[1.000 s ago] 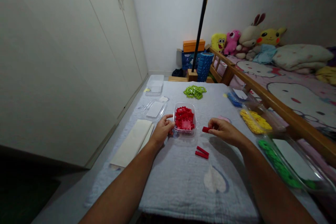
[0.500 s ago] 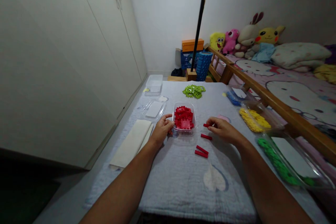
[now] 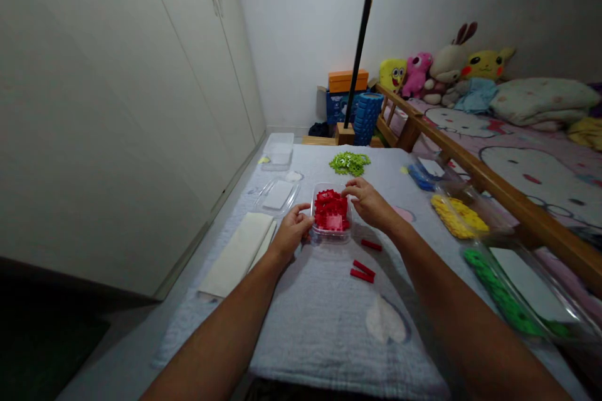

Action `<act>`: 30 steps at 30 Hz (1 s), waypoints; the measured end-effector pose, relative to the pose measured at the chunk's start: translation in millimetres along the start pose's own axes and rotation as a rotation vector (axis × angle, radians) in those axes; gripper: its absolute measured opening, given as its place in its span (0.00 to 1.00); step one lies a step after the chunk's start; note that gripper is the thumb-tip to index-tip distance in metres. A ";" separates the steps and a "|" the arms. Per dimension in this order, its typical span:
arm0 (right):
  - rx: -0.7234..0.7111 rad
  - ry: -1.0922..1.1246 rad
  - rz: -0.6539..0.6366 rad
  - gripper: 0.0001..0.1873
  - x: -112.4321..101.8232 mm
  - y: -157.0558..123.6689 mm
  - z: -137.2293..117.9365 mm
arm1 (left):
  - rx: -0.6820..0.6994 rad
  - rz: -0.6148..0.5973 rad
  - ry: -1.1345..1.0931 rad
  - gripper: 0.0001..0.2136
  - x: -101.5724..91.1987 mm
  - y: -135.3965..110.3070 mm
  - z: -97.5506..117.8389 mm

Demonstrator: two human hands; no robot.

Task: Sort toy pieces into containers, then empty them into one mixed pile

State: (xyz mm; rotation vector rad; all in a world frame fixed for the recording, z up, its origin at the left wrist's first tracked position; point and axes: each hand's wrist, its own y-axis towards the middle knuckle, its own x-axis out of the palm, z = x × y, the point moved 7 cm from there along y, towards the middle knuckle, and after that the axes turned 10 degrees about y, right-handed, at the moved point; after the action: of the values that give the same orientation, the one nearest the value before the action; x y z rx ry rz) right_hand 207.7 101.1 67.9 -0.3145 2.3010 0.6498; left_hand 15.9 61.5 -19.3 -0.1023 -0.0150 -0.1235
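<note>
Sitting between both hands, the clear plastic rectangular tub points its long axis away from the wearer, its corners rounded. Glossy red plastic pieces with notched edges fill it in a jumble. The left hand rests half-curled against the tub's left wall; whether it pinches the rim I cannot tell. The right hand bends its fingers over the right rim, fingertips at the pieces, any grip hidden. Nearer, a single slim red strip and a pair of slim red strips slant from far left to near right on crinkled pale-blue cloth, the pair forming a narrow V.
</note>
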 end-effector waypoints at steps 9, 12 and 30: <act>0.284 -0.053 -0.175 0.08 -25.9 -54.5 23.5 | 0.005 -0.004 0.000 0.24 0.9 -0.7 1.6; 0.422 -0.091 -0.464 0.03 -10.6 -81.9 29.1 | 0.010 -0.003 -0.011 0.24 0.5 0.3 0.3; 0.333 0.052 -0.140 0.07 -11.2 -44.4 -17.2 | -0.002 -0.020 -0.030 0.25 1.1 1.5 -4.1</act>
State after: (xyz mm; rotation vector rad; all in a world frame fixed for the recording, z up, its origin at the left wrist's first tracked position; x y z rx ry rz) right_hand 223.5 54.9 70.4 -0.3324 2.3626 0.1849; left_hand 17.3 62.4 -23.5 -0.1065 -0.0455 -0.1418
